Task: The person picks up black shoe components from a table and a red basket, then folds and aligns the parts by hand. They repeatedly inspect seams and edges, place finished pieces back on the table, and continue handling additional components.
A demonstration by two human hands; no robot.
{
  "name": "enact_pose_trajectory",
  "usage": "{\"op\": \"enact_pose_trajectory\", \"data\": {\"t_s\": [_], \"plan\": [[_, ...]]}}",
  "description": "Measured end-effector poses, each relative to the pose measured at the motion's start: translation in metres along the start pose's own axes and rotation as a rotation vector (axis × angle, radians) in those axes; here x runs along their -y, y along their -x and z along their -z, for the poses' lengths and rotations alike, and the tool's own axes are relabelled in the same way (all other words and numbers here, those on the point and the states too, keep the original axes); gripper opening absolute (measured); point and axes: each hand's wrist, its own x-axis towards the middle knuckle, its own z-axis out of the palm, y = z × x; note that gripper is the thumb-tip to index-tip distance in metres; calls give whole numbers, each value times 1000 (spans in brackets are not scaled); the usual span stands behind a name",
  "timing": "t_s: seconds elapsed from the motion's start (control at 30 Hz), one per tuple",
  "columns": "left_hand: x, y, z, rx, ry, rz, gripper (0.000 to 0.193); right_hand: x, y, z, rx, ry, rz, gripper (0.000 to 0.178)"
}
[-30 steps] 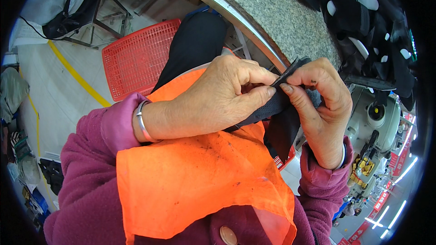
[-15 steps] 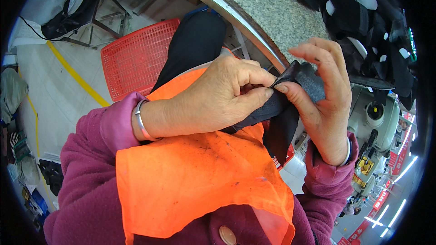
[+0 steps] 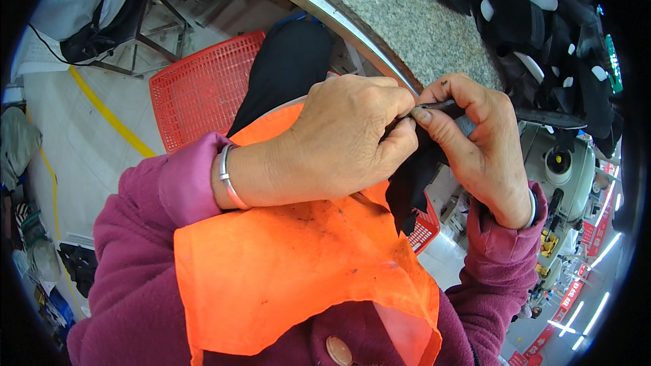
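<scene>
Head view: left hand and right hand are pinching limp, folded black material, partly hiding it.

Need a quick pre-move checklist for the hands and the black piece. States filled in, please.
1. Left hand on the black piece: ok, thumb and fingers closed at its upper edge.
2. Right hand on the same piece: ok, edge pinched between thumb and forefinger, close beside the left fingertips.
3. Edge lined up under the fingers: cannot tell, the fingers cover most of it.
4. Sleeves back from fingertips: ok, left cuff and right cuff both sit behind the hands.
5. Orange apron clean: not ok, dark specks on it.
6. Hanging end free of snags: cannot tell, its far side is hidden.
</scene>
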Motion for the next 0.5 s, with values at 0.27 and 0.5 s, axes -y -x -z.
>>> {"op": "enact_pose_trajectory", "data": {"t_s": [0.27,0.5], "plan": [[14,19,9,50,163,64,8,-4,2,4,-1,-295,-238,11],[7,7,20,95,191,139,18,-3,-11,7,102,-158,-171,13]]}}
